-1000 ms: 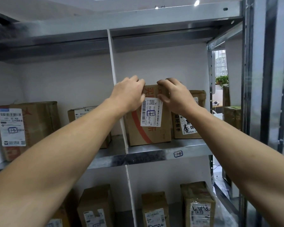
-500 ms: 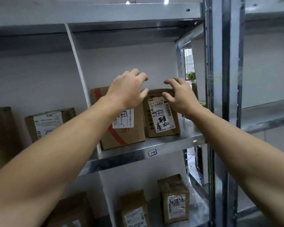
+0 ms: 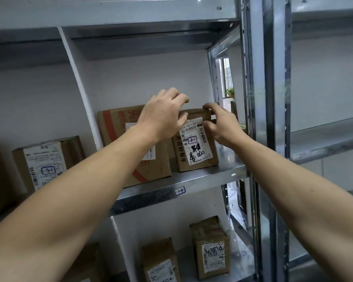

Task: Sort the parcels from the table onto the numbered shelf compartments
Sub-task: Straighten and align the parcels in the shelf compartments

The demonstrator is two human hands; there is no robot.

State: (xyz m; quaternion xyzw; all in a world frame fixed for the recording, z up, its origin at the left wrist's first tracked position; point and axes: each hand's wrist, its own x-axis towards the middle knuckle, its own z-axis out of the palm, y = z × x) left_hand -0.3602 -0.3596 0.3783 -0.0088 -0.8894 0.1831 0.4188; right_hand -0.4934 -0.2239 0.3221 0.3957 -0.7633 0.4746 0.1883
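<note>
1. Head view first: the small parcel [image 3: 196,147] already stands upright on the shelf [image 3: 192,180], in the right-hand compartment; the tag [image 3: 180,191] on the ledge looks like a 14, and the same scrawl is boxed on the parcel's label [image 3: 194,143], so the slot seems right to me.
2. The step in hand, as I read it, is just squaring it up; I'd ease it back from the lip, keep the label facing out, and leave it just beside the big parcel [image 3: 118,127] without shoving that one sideways.
3. Steer from low down if you can; dragging by the top could tip it forward.
4. Right hand [image 3: 222,127]: forefinger on the top edge, thumb on the front face; it's pinching the top right corner.
5. Left hand [image 3: 161,119]: fingers curled over the top left corner, partly covering the big parcel; honestly can't tell if it grips or only hovers.
</note>
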